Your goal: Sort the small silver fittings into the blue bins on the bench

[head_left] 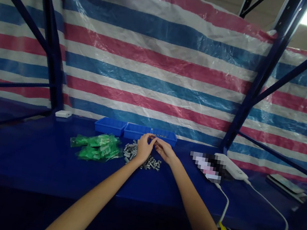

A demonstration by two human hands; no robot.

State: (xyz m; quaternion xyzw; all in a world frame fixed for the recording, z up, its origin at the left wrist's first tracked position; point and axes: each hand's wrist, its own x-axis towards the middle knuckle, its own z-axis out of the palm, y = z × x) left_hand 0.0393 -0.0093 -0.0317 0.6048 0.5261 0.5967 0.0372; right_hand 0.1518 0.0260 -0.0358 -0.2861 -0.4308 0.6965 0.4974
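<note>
My left hand [144, 148] and my right hand [164, 150] meet fingertip to fingertip above a pile of small metal parts [152, 163]. The fingers of both are pinched together, and whatever lies between them is too small to make out. Beneath my left hand the pile continues, with longer grey cylindrical pieces [130, 150] on its left side. Just behind my hands stands a blue divided tray [135, 132], and some small parts show in its right compartment. To the left of the pile is a heap of green-tinted plastic bags [99, 147].
Another blue tray [110, 126] stands at the back left. A phone [208, 167] and a white power bank [231, 166] with cables lie on the right of the blue table [73, 174]. Blue rack posts [254, 84] and a striped sheet [156, 60] bound the back.
</note>
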